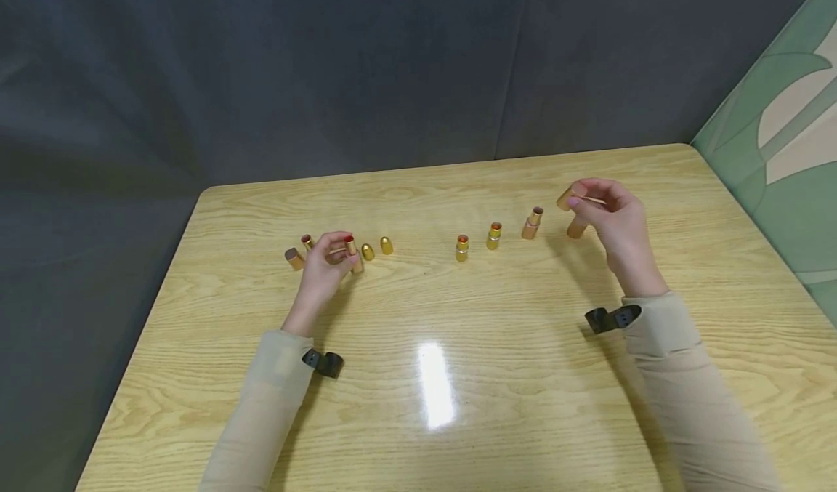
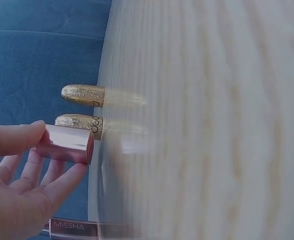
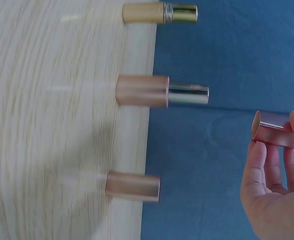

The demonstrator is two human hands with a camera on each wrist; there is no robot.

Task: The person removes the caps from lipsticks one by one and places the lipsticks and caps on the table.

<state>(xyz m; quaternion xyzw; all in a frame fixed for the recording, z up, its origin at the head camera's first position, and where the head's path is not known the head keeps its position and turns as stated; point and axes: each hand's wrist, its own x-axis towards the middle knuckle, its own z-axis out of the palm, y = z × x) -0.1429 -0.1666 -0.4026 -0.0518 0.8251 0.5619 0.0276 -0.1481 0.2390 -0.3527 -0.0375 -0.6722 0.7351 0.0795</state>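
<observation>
My left hand (image 1: 322,265) pinches an uncapped rose-gold lipstick (image 2: 64,145) between thumb and fingers. In the head view its gold tube points up with red at the top. Beyond it stand two bullet-shaped gold caps (image 1: 386,246). Left of that hand is another rose-gold lipstick (image 1: 307,242), partly hidden, beside a rose-gold cylinder (image 1: 294,259). Raised above the table, my right hand (image 1: 620,227) pinches a rose-gold lipstick cap (image 3: 274,130), whose hollow end shows in the right wrist view. Below it stands a second rose-gold cylinder (image 3: 133,187).
Two uncapped gold lipsticks (image 1: 462,249) (image 1: 493,237) stand mid-table, with an uncapped rose-gold lipstick (image 1: 531,226) to their right. The wooden table (image 1: 366,419) ends at a dark curtain (image 1: 353,78). A green patterned panel (image 1: 791,150) borders the right side.
</observation>
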